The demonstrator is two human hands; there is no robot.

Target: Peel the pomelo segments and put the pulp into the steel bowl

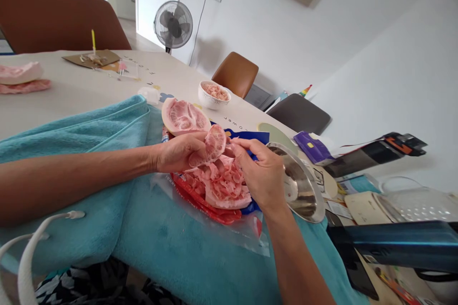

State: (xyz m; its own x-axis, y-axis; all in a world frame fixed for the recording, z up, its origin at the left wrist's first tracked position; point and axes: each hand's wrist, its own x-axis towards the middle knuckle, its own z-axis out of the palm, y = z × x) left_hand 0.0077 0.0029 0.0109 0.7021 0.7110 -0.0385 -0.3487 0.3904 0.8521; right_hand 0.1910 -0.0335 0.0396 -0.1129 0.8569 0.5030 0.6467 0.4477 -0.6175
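Note:
My left hand [182, 151] is closed round a pink pomelo segment [214, 142], its flesh and pale membrane showing. My right hand [263, 167] pinches at the segment's right edge with thumb and forefinger; what lies between those fingertips is too small to make out. Below both hands, a heap of pink membrane peelings [229, 178] fills a piece of rind on a red and blue plastic bag [211, 207]. Behind my left hand rests a hollowed pomelo rind [184, 116], pink inside. A steel bowl [309, 188] tilts beside my right hand.
A white bowl [211, 100] of pink pulp stands farther back on the table. Teal towel [171, 243] covers the near edge. More rind [21, 74] lies far left. At right are a purple packet [313, 147], a dark blue bottle [404, 245] and a phone [352, 262].

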